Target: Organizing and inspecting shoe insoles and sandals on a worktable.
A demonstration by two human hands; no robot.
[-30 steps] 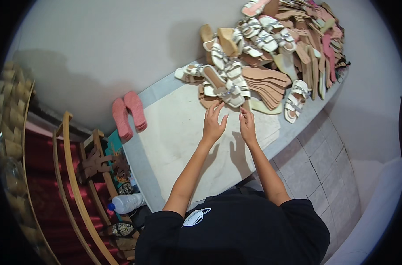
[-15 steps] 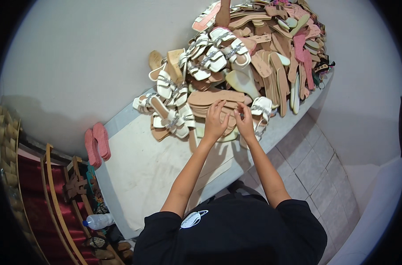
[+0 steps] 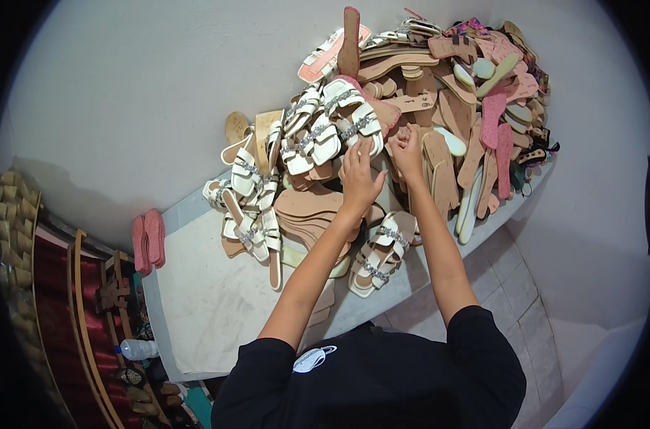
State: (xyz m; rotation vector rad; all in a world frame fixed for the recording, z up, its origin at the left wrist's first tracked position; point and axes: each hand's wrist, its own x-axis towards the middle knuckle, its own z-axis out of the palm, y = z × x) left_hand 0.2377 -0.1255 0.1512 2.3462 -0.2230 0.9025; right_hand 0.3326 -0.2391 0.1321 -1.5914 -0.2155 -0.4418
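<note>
Sandal-making workshop, by the look of it. Table (image 3: pixel 346 306) piled with loose tan insoles (image 3: pixel 307 207) in stacks, plus many white strappy sandals (image 3: pixel 246 170); pink soles (image 3: pixel 154 236) at table's left edge. Wooden rack (image 3: pixel 84 314) left of table, plain wall (image 3: pixel 146 107) behind it, tiled floor (image 3: pixel 500 293) to its right.

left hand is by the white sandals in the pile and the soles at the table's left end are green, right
Not quite: the soles at the table's left end are pink, not green, as the head view shows. The left hand is by the white sandals in the pile.
</note>
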